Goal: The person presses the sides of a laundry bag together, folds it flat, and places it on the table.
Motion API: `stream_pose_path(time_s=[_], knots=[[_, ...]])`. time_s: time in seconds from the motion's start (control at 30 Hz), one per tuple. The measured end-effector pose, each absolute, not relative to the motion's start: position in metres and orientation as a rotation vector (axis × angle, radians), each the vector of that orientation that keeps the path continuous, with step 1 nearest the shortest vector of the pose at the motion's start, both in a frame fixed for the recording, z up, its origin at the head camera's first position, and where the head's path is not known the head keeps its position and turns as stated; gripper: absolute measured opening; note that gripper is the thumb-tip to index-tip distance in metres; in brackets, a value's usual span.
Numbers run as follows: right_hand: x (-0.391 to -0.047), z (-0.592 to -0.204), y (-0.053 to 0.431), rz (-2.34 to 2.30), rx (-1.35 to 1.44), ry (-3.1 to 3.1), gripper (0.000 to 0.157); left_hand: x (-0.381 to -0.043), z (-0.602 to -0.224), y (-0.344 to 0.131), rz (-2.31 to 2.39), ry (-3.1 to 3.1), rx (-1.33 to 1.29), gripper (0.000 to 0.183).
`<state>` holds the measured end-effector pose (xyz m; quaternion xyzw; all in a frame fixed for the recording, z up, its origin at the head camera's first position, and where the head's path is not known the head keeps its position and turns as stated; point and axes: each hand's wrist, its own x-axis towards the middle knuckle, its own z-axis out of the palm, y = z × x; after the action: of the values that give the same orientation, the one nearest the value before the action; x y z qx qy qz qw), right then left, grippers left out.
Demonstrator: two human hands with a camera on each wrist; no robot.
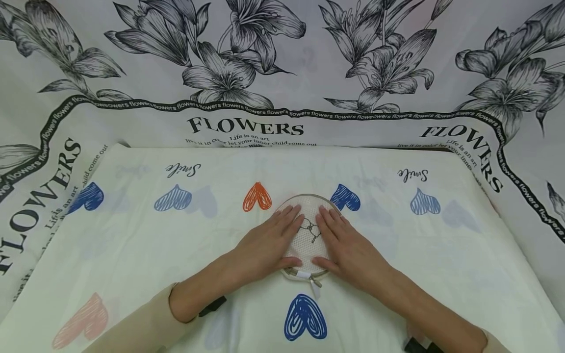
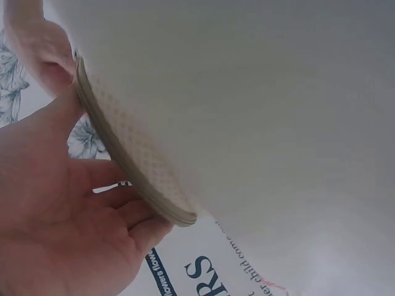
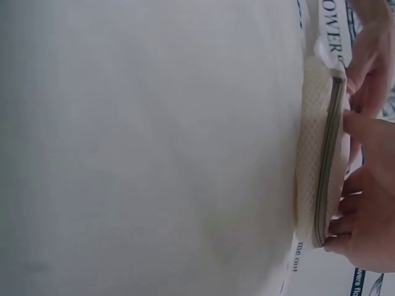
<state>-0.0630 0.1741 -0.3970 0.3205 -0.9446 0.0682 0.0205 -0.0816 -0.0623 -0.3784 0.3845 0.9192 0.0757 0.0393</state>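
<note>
A round, cream mesh pouch (image 1: 311, 251) with a thin dark line drawing on top lies on the table in front of me. Its zipper runs round the side; a zipper pull (image 1: 316, 282) and a white tab sit at the near edge. My left hand (image 1: 270, 240) rests on the pouch's left part, fingers extended toward the far rim and thumb near the front. On the right part rests my right hand (image 1: 353, 249), laid the same way. The wrist views show the zipper (image 3: 329, 163) as a grey-brown band, with fingertips at the upper edge.
A white cloth (image 1: 141, 274) printed with hearts and the word Smile covers the table. Behind and at both sides hangs a white fabric (image 1: 344, 130) with black lilies and lettering. The table's far edge (image 1: 282, 148) runs where the two fabrics meet.
</note>
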Motion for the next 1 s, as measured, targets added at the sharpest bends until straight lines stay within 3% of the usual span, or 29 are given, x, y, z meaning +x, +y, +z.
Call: stream_pose_path(time_s=[1.0], knots=[[-0.064,-0.401,0.175,0.259,1.012,-3.054,0.084,-0.086,-0.39,-0.056,0.011,2.737,1.176,0.089]])
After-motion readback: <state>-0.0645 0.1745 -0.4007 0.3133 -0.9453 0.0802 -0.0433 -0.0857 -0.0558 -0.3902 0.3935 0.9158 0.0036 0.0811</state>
